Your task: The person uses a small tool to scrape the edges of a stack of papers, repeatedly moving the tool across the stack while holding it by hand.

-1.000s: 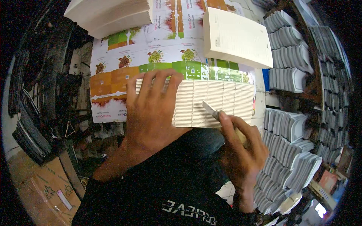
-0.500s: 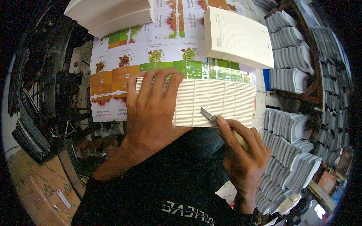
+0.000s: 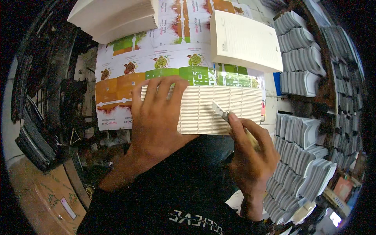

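Note:
A cream stack of thin bound paper pads (image 3: pixel 197 98) lies in front of me with its ridged edges facing up, crossed by several thin lines. Across the stack's left part my left hand (image 3: pixel 156 109) is spread, fingers over the far edge and thumb along the near side, gripping it. A small knife with a flat metal blade (image 3: pixel 219 109) is pinched in my right hand (image 3: pixel 254 156). Its tip points up and left over the middle of the ridged face; whether it touches the paper I cannot tell. My fingers hide most of its pale handle.
Printed sheets in orange, green and white (image 3: pixel 117 82) cover the work surface. A cream paper block with lined pages (image 3: pixel 246 41) stands at the far right, a taller cream stack (image 3: pixel 117 19) at the far left. Piles of grey-white paper (image 3: pixel 299 168) line the right side. A cardboard box (image 3: pixel 55 196) sits lower left.
My right hand and the knife have shifted, taking the blade tip farther up the ridged face and slightly right. The left hand keeps its hold on the stack. The view has shifted a little.

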Demonstrator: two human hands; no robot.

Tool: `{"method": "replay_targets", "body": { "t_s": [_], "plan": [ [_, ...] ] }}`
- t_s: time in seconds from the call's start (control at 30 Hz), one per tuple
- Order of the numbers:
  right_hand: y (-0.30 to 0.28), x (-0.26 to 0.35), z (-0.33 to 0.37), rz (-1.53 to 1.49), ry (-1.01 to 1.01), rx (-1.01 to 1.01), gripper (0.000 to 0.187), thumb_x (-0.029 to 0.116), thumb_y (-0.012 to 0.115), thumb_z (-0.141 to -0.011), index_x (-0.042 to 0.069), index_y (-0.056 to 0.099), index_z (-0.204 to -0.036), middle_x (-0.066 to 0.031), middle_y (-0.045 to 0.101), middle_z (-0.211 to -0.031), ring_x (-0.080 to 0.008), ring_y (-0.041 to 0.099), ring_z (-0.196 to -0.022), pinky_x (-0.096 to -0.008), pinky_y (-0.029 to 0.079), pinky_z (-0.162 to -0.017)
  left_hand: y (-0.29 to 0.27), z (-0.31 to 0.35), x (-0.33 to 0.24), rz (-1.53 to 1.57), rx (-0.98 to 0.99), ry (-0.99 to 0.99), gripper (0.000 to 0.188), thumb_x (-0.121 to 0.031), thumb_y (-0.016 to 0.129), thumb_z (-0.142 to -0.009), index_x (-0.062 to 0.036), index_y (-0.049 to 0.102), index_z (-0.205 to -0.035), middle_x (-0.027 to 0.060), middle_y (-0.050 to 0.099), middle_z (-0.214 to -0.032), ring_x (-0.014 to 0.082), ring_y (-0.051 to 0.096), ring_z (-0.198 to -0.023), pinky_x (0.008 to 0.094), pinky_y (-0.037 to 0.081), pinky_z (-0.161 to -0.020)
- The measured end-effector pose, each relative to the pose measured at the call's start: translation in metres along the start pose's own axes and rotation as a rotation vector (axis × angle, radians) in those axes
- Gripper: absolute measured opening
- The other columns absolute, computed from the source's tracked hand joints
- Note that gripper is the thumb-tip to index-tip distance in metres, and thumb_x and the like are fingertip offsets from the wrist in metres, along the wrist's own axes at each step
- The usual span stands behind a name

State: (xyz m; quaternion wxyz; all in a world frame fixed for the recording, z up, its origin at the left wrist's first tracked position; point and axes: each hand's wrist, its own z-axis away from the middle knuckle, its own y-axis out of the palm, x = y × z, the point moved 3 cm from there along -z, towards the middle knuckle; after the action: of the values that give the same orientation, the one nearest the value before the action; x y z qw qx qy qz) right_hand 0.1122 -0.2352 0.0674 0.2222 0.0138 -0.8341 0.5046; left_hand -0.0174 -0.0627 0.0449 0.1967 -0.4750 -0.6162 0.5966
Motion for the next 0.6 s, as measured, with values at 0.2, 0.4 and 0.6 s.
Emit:
{"method": "replay_targets", "body": {
  "t_s": [0.2,0.4,0.6],
  "plan": [
    [-0.005,0.005,-0.002,0.019,-0.009,0.127,0.07,0.004,0.072,-0.072,0.016,0.074,-0.141,-0.0043,0.073,-0.116,-0.0218,0.065,-0.076,-0.0334,0.056,-0.061,0.005,0.001,0.004,-0.034,-0.034,0.017,0.09,-0.049,0.095,-0.06,-0.0091,0.059,-0.132,0.0131,0.064,-0.131,0.0374,0.06,-0.125,0.0575,0.04,-0.11],
    [-0.007,0.015,-0.009,0.053,0.092,0.182,0.06,-0.01,0.078,-0.077,0.019,0.08,-0.13,-0.0056,0.075,-0.106,-0.0221,0.074,-0.088,-0.0355,0.059,-0.071,0.002,0.0,0.004,-0.038,-0.034,0.017,0.09,-0.05,0.094,-0.061,-0.0087,0.059,-0.132,0.0129,0.065,-0.13,0.0363,0.061,-0.123,0.0549,0.041,-0.105],
    [0.004,0.005,0.004,0.129,-0.039,0.063,0.067,0.008,0.073,-0.075,0.016,0.074,-0.141,-0.003,0.073,-0.117,-0.0226,0.067,-0.079,-0.0338,0.057,-0.062,0.006,-0.002,0.001,-0.019,-0.034,0.018,0.09,-0.049,0.094,-0.06,-0.0089,0.059,-0.133,0.0131,0.065,-0.131,0.0364,0.061,-0.124,0.0553,0.041,-0.106]
  ]
}}
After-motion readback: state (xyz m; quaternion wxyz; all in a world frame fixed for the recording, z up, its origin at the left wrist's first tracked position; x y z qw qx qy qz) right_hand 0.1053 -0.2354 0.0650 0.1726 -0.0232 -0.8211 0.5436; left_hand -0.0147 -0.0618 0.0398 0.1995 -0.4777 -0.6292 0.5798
